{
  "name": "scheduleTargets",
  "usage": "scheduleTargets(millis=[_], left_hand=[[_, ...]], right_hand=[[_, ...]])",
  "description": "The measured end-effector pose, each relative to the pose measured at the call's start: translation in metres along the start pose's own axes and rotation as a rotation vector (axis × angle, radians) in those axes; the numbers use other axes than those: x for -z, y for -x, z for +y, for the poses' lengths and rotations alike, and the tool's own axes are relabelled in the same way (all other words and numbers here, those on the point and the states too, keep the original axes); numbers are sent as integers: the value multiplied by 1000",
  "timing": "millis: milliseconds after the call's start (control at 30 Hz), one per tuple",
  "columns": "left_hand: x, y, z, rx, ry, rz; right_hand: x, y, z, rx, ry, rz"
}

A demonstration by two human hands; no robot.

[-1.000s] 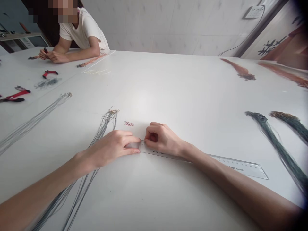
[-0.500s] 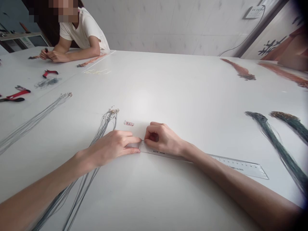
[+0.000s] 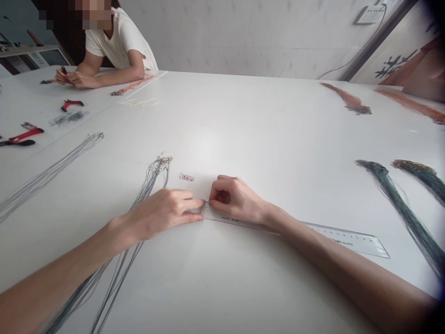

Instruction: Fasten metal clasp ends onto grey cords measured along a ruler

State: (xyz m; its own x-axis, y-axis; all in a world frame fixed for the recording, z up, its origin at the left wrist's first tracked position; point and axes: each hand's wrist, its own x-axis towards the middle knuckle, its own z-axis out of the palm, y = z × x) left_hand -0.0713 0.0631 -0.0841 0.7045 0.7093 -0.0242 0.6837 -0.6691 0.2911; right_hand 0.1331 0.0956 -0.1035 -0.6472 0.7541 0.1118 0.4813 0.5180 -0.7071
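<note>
- The left forearm comes in bare from the near left corner and angles toward the middle.
- The left hand [image 3: 163, 211] lies low, palm down, with its fingers [image 3: 187, 204] stretched to the right and thumb and forefinger tips closed together.
- The right forearm enters bare from the near right.
- The right hand [image 3: 236, 202] is curled into a loose fist, knuckles up, thumb and forefinger pinched.
- The pinched tips of both hands meet in the middle, touching or just apart.

Pinched item [image 3: 207, 202] too small to tell; ruler [image 3: 347, 237] partly under forearm [image 3: 313, 253].
</note>
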Motion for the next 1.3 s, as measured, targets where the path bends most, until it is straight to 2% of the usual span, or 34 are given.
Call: scheduleTargets(millis=[667,1033,1300], left_hand=[[-2,2,4,-86,-213,-22],[-6,2,5,-205,-375,92],[-6,1,6,-191,-349,83]], right_hand=[[1,0,0,2,7,6],[0,-1,-1,0,9,10],[1,-1,-2,-18,7,6]])
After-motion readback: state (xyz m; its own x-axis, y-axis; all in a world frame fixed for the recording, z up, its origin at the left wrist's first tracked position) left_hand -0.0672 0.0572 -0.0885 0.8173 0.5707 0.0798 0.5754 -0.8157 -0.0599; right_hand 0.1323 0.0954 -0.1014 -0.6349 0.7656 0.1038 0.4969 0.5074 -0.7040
